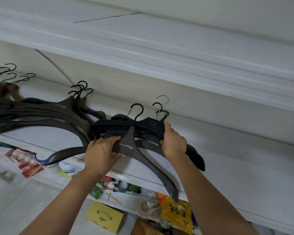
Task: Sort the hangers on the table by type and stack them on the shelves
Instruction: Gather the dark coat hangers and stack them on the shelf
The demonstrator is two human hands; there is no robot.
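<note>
A stack of dark plastic hangers (pixel 134 143) with black hooks lies on the white shelf (pixel 227 167), its arms hanging over the front edge. My left hand (pixel 102 150) grips the stack's left side, fingers curled over the top hanger. My right hand (pixel 174 141) grips the right side of the same stack. A second pile of dark hangers (pixel 41 114) lies to the left on the shelf. At the far left, brown hangers (pixel 8 89) with black hooks show, blurred.
A white shelf board (pixel 159 53) runs close overhead. Below the shelf's front edge lie packets, a yellow box (pixel 104 216), a yellow bag (pixel 176 216) and red cartons (pixel 31 167). The shelf to the right of the stack is bare.
</note>
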